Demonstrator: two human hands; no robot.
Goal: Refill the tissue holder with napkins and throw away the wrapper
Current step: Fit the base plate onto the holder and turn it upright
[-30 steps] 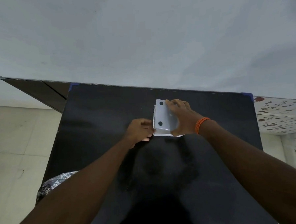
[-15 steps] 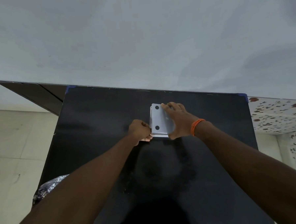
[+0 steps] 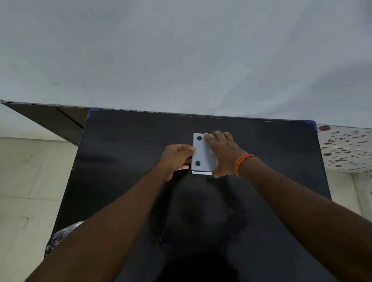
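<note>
Lying on the black table, toward its far middle: the tissue holder, a pale grey box with its underside turned up, two dark round feet showing along the left edge. Pressing down flat over the right half of that underside: the right hand, fingers spread and reaching to the far edge, an orange thread band circling the wrist. Hiding the holder's right side and any further feet beneath that palm. Curling against the holder's left edge: the left hand, fingers bent in and thumb tip touching the box; gripping the edge or something thin at it, though impossible to tell which, since the knuckles are covering the contact. Peeking out along the near edge of the box: a thin white strip, possibly napkins or a lid rim, too small to tell. Showing at the table's near left corner, partly blocked by the left forearm: a crinkled shiny wrapper, cut off and blurred.
</note>
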